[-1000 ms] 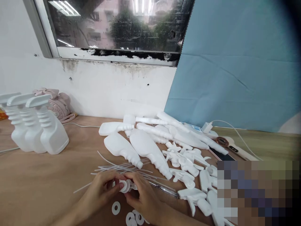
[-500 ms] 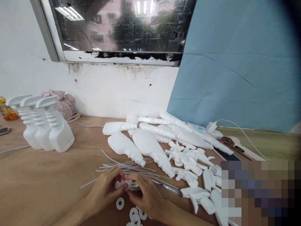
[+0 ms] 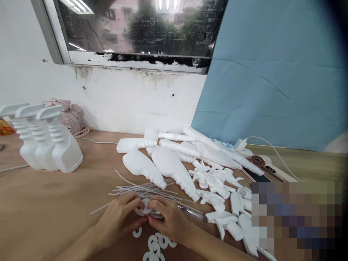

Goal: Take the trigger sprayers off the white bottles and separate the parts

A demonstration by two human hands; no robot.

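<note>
My left hand [image 3: 121, 219] and my right hand [image 3: 169, 220] meet at the near middle of the brown table [image 3: 40, 206]. Both pinch a small white round cap [image 3: 146, 207] between their fingertips, fingers curled round it. A clear tube or pen-like part [image 3: 190, 213] runs off to the right from under my right hand. Several flat white ring washers [image 3: 155, 245] lie just below my hands. Thin white dip tubes [image 3: 141, 189] are scattered just beyond my fingers.
Three assembled white spray bottles [image 3: 45, 139] stand at the left. Several empty white bottles [image 3: 168, 166] lie in the middle, with white trigger heads [image 3: 223, 203] to their right. A pink fan [image 3: 70, 117], a charger with cable [image 3: 240, 145] and a phone [image 3: 255, 177] sit further back.
My hands have kept working the small cap, turning it slightly between the fingertips. The view shifted a little; nothing else on the table moved.
</note>
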